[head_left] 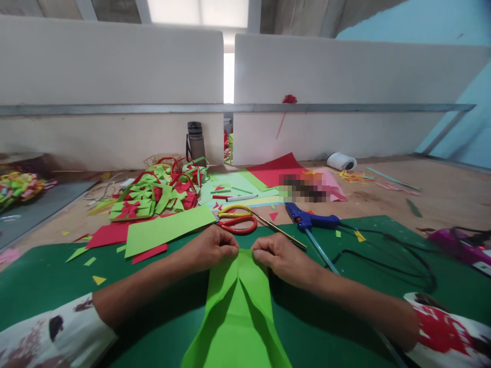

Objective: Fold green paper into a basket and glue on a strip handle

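Note:
A folded sheet of bright green paper [240, 327] lies before me on the green cutting mat [330, 327], its near end running out of view. My left hand [215, 249] pinches the far edge left of the middle. On the other side of the central crease, my right hand [282, 256] pinches the same edge between thumb and fingers. Just beyond my hands are scissors [240, 224] with red and yellow handles. A blue glue gun [310, 219] with a long pale blue stick in it rests to the right of them.
Green and red paper pieces [169, 230] lie to the left, near a pile of small green and red paper bags [153, 197]. Behind stand a dark bottle [196, 142] and red paper sheets [276, 171]. A black cord [383, 237] crosses the mat's right side, near a purple device [460, 248].

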